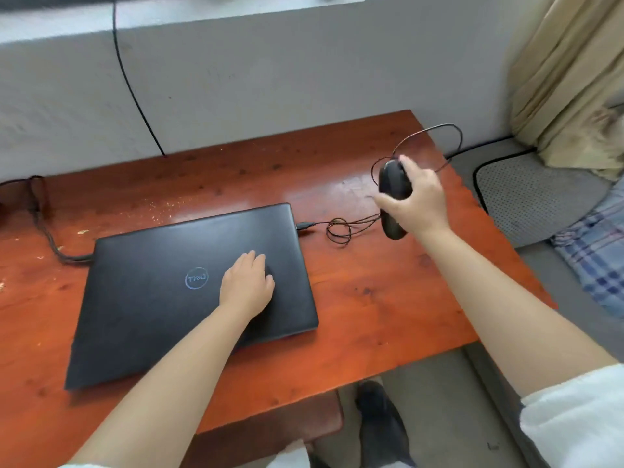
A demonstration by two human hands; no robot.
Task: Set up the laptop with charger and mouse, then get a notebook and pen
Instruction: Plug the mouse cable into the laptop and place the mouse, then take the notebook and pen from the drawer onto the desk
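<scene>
A closed black laptop (162,298) lies on the reddish wooden table (388,298). My left hand (246,285) rests flat on its lid, fingers spread. My right hand (417,201) holds a black wired mouse (393,184) in the air above the table's right part. The mouse's thin cable (341,229) loops down to a USB plug (305,226) right at the laptop's right edge. A thick charger cable (50,241) runs from the far left to the laptop's left edge. No notebook or pen is in view.
A grey wall with a black wire (135,96) stands behind the table. To the right are a grey seat pad (526,197), a checked cloth (594,265) and a beige curtain (574,79). A dark shoe (378,417) is on the floor below.
</scene>
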